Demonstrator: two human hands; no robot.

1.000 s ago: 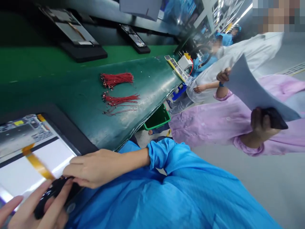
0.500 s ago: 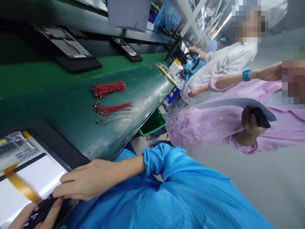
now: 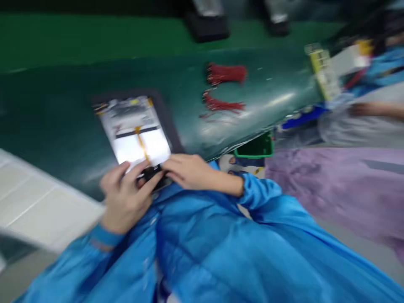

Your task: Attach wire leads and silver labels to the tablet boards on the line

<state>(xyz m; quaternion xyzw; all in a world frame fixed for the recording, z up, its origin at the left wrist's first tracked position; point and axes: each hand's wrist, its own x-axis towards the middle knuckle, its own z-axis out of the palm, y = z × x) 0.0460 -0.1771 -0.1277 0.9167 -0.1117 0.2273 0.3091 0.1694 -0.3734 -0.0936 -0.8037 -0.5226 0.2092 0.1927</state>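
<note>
An opened tablet (image 3: 126, 145) lies on a black pad (image 3: 172, 130) near the bench's front edge. Its circuit board is at the far end, a bright white panel nearer me, and a thin orange flex cable (image 3: 141, 141) runs down it toward a dark part (image 3: 150, 172) at the near end. My left hand (image 3: 128, 195) rests there with fingers spread, touching that dark part. From the other side my right hand (image 3: 189, 170) reaches in, fingers drawn together at the tablet's near right corner; what they pinch, if anything, is hidden. Motion blurs the picture.
Two bundles of red wires, the far one (image 3: 227, 73) and the near one (image 3: 222, 103), lie right of the tablet. A white ribbed tray (image 3: 41, 202) stands left. Beyond are dark devices (image 3: 208, 27) on a green strip. A green bin (image 3: 255, 145) and a person in pink (image 3: 315, 181) are right.
My view has swung left and down, so the tablet and both hands now appear nearer the middle. The hands stay at the tablet's near end. The white tray has come into view.
</note>
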